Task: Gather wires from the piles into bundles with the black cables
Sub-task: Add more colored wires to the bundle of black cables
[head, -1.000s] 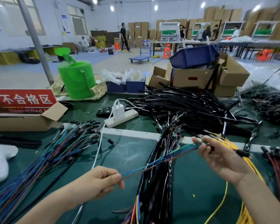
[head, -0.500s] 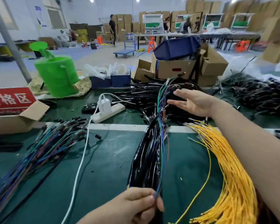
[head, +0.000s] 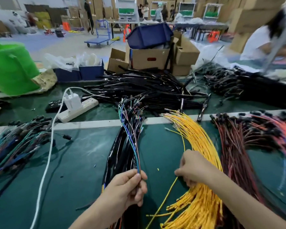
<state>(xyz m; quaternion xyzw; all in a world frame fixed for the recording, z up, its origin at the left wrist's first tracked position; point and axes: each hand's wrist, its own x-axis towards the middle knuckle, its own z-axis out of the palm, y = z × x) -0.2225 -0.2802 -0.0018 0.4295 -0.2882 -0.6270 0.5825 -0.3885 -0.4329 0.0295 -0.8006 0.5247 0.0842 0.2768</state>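
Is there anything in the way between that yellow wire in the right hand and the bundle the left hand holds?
Nothing visible. The right hand pinches a yellow wire at the yellow pile's left edge, and only bare mat lies between it and the bundle in the left hand.

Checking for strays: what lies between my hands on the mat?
Head view: between the left hand gripping the bundle and the right hand, mostly bare green mat, a tiny yellow scrap, and the yellow wire it pinches.
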